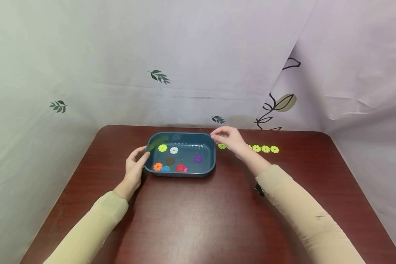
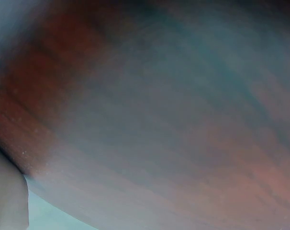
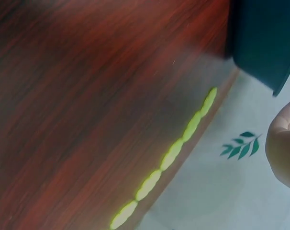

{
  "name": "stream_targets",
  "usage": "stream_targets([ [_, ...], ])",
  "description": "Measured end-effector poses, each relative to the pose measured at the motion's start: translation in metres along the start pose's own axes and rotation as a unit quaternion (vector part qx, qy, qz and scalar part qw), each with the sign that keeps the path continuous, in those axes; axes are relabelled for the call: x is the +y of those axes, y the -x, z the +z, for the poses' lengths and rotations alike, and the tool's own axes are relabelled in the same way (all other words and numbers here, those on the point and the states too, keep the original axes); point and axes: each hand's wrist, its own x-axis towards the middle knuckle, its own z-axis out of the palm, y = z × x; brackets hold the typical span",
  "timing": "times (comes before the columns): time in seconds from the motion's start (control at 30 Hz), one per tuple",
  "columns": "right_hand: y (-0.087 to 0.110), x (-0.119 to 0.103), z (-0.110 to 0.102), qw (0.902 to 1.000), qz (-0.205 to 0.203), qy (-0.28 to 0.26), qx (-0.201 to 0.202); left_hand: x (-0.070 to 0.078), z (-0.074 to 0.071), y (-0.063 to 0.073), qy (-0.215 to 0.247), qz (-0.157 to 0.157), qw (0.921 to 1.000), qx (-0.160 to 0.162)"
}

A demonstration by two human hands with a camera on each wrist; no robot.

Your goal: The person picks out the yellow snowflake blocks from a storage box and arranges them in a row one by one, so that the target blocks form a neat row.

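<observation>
A dark blue-green plastic tray [image 1: 181,175] holds several flower-shaped discs, among them a yellow-green disc [image 1: 162,148], a white disc [image 1: 173,150], a purple disc [image 1: 198,159] and an orange disc [image 1: 157,167]. My left hand [image 1: 136,167] grips the tray's left side, thumb at the rim and fingers along the outer wall. At the tray's back right corner, my right hand [image 1: 231,140] has thumb and forefinger tips close together; whether anything is between them cannot be seen. Right of the tray runs a row of yellow-green discs [image 1: 265,149], partly hidden behind the right hand.
The brown wooden table [image 1: 191,216] ends at the back near a pale cloth [image 1: 191,66] printed with leaves. In the right wrist view, the row of discs [image 3: 171,154] lies along the table's edge. The left wrist view is mostly blurred.
</observation>
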Motion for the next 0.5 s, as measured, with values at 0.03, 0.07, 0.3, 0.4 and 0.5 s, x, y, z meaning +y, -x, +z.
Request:
stream_targets([
  [0.03,0.0,-0.001,0.003,1.0,-0.004,-0.002,-0.003,0.0,0.0,0.0,0.001,0.001,1.0,0.0],
  [0.07,0.0,-0.002,0.006,1.0,-0.006,-0.004,-0.005,0.0,0.0,0.0,0.0,0.001,1.0,-0.001],
  [0.3,-0.003,-0.009,0.025,0.9996,-0.007,-0.01,-0.025,0.0,-0.001,0.0,-0.004,0.002,1.0,-0.004],
  [0.4,-0.005,-0.011,0.035,0.9993,-0.009,-0.012,-0.035,0.0,-0.001,0.0,-0.001,0.002,1.0,-0.003],
  [0.5,-0.008,-0.012,0.044,0.9988,-0.013,-0.01,-0.047,0.0,-0.001,0.0,0.0,0.002,1.0,-0.005],
])
